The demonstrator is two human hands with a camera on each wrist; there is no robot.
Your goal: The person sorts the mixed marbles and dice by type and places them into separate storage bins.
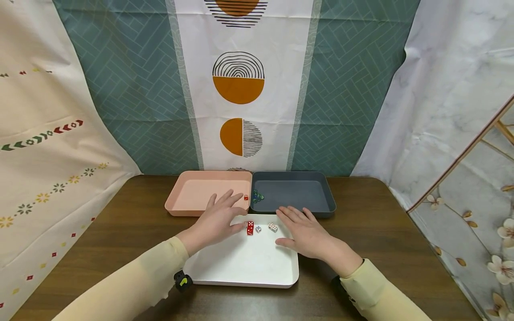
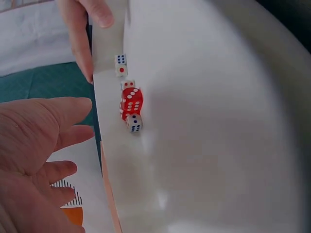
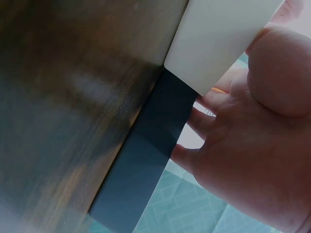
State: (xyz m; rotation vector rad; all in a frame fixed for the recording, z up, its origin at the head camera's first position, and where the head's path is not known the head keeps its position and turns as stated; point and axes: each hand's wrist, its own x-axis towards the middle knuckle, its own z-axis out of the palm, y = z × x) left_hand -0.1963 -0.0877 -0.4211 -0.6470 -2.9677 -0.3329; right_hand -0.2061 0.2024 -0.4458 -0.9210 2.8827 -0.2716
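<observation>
My left hand (image 1: 217,220) hovers with spread fingers over the far left part of the white tray (image 1: 241,267), its fingertips reaching over the pink tray (image 1: 209,213). Close to its thumb are red dice (image 1: 250,228) and small white dice (image 1: 258,229). In the left wrist view the red dice (image 2: 131,101) stand in a row with white ones along the far wall. My right hand (image 1: 307,234), palm down with fingers extended, is over the tray's far right corner, beside another pair of white dice (image 1: 273,227). Neither hand holds anything.
Behind the white tray, the pink tray and a dark blue-grey tray (image 1: 295,211) stand side by side. A small red die (image 1: 246,197) lies in the pink one, several green pieces (image 1: 258,196) in the dark one. Patterned cloths (image 1: 349,89) hang behind the brown table (image 1: 361,267).
</observation>
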